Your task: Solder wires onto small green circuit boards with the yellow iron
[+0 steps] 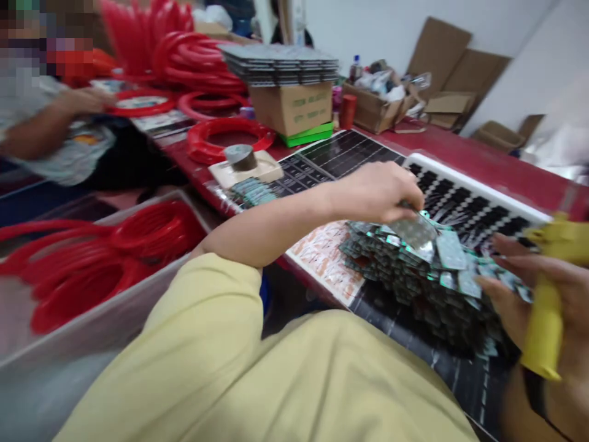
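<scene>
My left hand [384, 190] reaches across from the left with its fingers closed on the edge of a small flat circuit board [416, 233]. The board is tilted above a heaped pile of similar small boards [405, 276], some with shiny green-edged faces. At the right edge my right hand [547, 282] grips a yellow pistol-shaped tool [545, 325] with a dark cord at the handle's base. Its fingers and thumb stretch toward the pile's right side. The tool's tip is blurred, so its kind is unclear.
Behind the pile lies a white-framed rack [483, 184] with wires. A tape roll [240, 158], a carton [294, 107] under stacked panels [280, 61] and red tubing coils [225, 138] stand beyond. A bin [193, 215] holds more tubing. A co-worker's arm [50, 120] is at left.
</scene>
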Available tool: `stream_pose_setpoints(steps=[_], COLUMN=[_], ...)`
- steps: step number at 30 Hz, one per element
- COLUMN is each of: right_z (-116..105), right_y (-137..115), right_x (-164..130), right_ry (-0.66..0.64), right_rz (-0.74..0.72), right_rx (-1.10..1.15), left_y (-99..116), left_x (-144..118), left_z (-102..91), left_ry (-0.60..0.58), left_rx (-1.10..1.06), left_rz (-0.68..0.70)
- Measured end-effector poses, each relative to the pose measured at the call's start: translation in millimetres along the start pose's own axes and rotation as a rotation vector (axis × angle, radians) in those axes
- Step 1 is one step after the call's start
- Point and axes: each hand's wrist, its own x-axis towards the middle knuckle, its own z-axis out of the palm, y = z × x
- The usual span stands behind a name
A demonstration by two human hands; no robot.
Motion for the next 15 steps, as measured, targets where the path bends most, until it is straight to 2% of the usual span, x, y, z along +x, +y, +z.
stream_pose_setpoints(steps=[2,3,4,7,8,9,11,13,15], right_z=[2,3,4,1,-2,-5,-10,-13,-13], right_y=[-5,-6,-5,3,6,9,14,16,18], right_x=[0,1,0,-5,-8,-11,-18,-23,-28], right_ry=[-0.031,0.046,0.151,0.346,0.391,0.435,0.493,0.509,0.494], right_rz=[-0.03,-0.058,-0.007,0.073,0.096,0.12,0.158,0.175,0.192], right_rx=[0.07,0.011,0.014,0.011,0.026,0.042,0.065,0.059,0.06], left_y=[33,42,45,30,21,13,5,9,21], left_x=[23,31,37,50,52,54,53,51,52], left_z=[9.0,13.5,17.8,31.5,37.2,43.7,58.9,74.0,84.9], left_ry=[-0.035,-0.02,0.025,0.267,0.313,0.303,0.176,0.099,0.169], left_rx=[-0.09,-0.147,-0.212,-0.416,-0.458,-0.471,-0.427,-0.359,-0.342], left_rz=[0.124,0.155,0.161,0.068,0.037,0.029,0.086,0.182,0.252])
